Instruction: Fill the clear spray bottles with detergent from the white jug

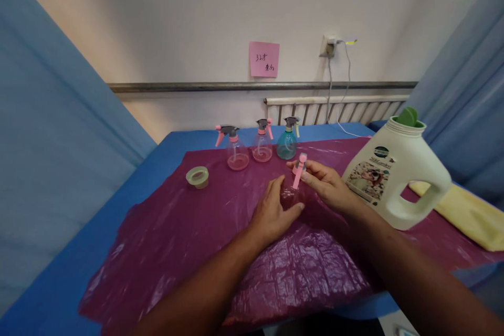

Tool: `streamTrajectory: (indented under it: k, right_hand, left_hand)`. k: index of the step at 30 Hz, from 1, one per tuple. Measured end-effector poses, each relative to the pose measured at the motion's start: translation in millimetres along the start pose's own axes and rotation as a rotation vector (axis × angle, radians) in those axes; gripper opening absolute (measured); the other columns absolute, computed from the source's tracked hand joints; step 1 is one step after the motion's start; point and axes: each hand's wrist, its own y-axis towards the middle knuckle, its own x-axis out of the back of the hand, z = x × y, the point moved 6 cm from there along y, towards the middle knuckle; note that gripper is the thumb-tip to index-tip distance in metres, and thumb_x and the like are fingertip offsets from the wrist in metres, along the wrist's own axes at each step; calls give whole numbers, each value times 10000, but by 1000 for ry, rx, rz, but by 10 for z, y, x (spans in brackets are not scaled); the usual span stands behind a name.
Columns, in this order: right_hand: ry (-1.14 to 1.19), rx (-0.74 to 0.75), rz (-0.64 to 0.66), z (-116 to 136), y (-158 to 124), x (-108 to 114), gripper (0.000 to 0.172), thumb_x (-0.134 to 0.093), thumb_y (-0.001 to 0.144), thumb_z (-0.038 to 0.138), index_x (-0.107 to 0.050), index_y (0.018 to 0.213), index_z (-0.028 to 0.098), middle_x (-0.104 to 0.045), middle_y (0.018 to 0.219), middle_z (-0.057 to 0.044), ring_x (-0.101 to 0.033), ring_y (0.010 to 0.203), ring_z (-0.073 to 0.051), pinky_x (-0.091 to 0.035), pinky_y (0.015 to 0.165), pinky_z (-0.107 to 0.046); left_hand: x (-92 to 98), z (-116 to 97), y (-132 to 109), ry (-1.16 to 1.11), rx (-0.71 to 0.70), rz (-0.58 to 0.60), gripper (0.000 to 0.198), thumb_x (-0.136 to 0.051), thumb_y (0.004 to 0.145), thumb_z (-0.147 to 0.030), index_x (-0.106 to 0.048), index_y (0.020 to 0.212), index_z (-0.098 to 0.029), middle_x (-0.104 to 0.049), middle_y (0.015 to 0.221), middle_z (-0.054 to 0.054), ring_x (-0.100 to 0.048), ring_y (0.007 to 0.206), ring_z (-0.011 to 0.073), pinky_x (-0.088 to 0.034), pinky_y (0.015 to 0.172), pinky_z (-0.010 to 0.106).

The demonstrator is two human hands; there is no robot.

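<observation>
A small clear spray bottle [290, 195] stands on the purple plastic sheet [197, 231] near the table's middle. My left hand [271, 212] is wrapped round its body. My right hand [326, 184] pinches its pink trigger head [300, 168] at the top. Behind it, in a row, stand two clear bottles with pink liquid [237, 153] [262, 146] and a teal bottle [286, 142], all with spray heads on.
A large white detergent jug [397, 178] with its green cap open stands at the right. A pale green cap [197, 176] lies at the left on the sheet. A yellow cloth [468, 215] lies at the far right. Blue curtains hang on both sides.
</observation>
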Motion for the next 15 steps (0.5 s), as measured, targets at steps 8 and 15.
streamTrajectory:
  k: [8,15]
  right_hand:
    - [11,15,-23,-6,-43,-29,383,-849,925,498,-824,1225,262,-832,1209,-71,-762,1110,-266,-597,1042,-433]
    - [80,23,-230,-178,-89,-112,330,-883,869,469,-735,1077,259,-827,1073,-43,-755,975,-228,-594,914,-376]
  left_hand:
    - [-4,-24,16,-22,-25,14,748,-827,876,-317,-517,1555,-268,-614,1511,115,-596,1421,339,-493,1206,527]
    - [7,-96,15,-65,-71,24,786,-818,914,-319,-471,1620,-302,-600,1570,102,-570,1476,310,-442,1266,507]
